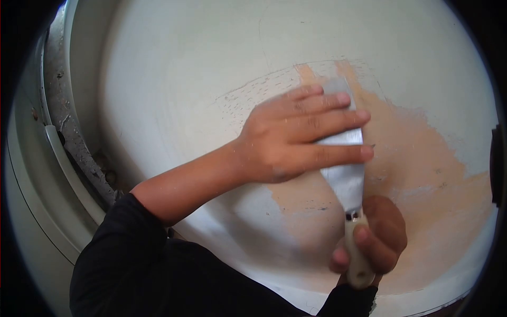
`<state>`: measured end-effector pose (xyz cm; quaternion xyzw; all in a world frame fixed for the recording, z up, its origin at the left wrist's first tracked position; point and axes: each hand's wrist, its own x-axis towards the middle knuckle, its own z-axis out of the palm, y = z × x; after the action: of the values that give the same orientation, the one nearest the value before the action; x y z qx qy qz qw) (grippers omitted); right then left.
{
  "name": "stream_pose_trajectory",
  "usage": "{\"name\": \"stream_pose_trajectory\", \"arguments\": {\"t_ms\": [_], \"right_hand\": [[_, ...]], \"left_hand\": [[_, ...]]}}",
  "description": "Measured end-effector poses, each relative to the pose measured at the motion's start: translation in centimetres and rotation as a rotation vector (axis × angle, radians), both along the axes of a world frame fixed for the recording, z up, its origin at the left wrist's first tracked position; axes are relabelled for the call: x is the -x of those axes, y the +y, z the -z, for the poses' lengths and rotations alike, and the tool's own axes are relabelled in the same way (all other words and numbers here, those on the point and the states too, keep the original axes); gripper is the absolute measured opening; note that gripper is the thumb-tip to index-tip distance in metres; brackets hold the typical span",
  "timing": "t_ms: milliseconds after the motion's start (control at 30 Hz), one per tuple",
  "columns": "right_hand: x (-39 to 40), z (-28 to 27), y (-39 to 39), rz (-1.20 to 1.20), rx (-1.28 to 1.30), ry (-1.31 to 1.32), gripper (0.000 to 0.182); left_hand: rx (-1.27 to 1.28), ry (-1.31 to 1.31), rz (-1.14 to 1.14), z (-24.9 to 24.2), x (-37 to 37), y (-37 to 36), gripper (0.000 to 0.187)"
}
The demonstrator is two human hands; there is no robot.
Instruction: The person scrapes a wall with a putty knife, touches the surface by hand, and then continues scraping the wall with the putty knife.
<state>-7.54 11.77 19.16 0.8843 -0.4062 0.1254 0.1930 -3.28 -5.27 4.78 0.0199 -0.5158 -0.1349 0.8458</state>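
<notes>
Over a pale panel, two bare hands share one scraper, which has one broad metal blade and one light handle. The right hand is closed around the handle, so the scraper runs upward out of that grip, its blade beyond the fingers and the holed butt of the handle showing below them. The left hand reaches in from the left, four fingers straight and slightly spread across the middle of the blade; it grasps nothing that shows, and its thumb is hidden. How firmly it presses, I cannot tell.

Behind the scraper lies one large peach-coloured patch, with two narrow strips of the same colour rising near the blade's far end. Two black sleeves cover the arms. One metal frame edges the panel at left.
</notes>
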Motion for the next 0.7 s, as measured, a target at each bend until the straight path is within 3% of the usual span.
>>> {"name": "stream_pose_trajectory", "arguments": {"t_ms": [700], "right_hand": [[0.03,-0.13,0.36,0.017,-0.033,0.017,0.041]], "left_hand": [[0.056,-0.001,-0.008,0.20,-0.06,-0.03,0.028]]}}
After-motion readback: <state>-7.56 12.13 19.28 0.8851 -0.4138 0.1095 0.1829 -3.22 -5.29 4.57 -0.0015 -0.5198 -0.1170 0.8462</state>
